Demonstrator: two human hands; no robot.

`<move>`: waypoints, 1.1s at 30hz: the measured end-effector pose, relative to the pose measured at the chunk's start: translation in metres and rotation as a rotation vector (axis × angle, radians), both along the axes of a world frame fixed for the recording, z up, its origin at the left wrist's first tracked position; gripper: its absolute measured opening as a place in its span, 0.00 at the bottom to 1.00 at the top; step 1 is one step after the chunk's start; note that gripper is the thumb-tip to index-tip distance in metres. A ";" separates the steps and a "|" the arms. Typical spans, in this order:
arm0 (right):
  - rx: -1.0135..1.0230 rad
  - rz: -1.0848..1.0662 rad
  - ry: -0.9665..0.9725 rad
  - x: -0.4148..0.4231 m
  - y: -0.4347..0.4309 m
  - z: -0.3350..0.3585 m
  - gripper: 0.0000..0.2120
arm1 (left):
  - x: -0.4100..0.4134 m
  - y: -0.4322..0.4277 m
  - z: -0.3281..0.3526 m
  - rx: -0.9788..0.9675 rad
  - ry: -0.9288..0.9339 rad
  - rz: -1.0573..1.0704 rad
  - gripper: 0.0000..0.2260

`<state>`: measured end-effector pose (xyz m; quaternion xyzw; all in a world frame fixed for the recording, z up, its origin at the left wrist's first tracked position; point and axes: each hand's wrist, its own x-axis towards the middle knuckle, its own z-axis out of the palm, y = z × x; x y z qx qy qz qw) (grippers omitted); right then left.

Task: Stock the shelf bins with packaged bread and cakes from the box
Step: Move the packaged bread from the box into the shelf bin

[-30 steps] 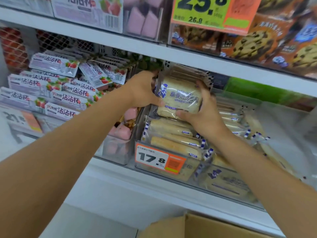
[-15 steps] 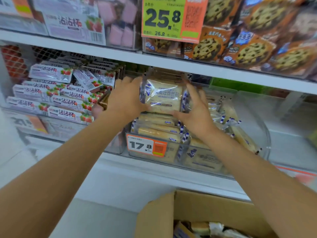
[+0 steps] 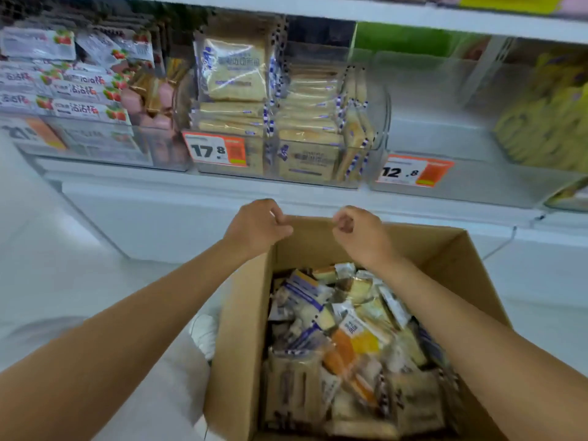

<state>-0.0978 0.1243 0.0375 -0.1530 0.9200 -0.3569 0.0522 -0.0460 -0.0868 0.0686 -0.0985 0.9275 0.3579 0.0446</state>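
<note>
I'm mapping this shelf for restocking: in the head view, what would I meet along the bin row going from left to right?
strawberry-print packs → pink cakes → bread packs → 12.8 price tag → yellow packs

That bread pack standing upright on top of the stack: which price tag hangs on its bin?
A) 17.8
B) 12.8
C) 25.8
A: the orange 17.8 tag sits on the front of the clear bin whose stack carries the upright bread pack; the 12.8 tag is on the bin further right.
</note>
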 end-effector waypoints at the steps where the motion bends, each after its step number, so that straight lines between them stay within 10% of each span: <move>1: 0.064 0.007 -0.092 0.010 0.015 -0.017 0.07 | 0.007 0.007 -0.015 0.004 -0.040 0.000 0.09; 12: 0.629 0.487 -0.016 0.035 0.025 -0.191 0.39 | 0.027 0.015 -0.064 0.059 -0.014 0.098 0.04; 16: 0.772 0.686 0.229 0.013 0.015 -0.214 0.23 | 0.028 0.015 -0.067 0.057 -0.021 0.088 0.04; 19: 0.459 0.500 0.274 0.002 0.019 -0.206 0.10 | 0.027 0.014 -0.068 0.064 -0.012 0.103 0.04; 26: -0.546 -0.192 -0.716 0.006 0.058 -0.092 0.11 | 0.026 0.015 -0.057 0.137 -0.022 0.117 0.09; 33: -0.787 -0.112 -0.890 0.024 0.070 -0.030 0.15 | 0.034 0.048 -0.027 0.751 -0.328 0.116 0.22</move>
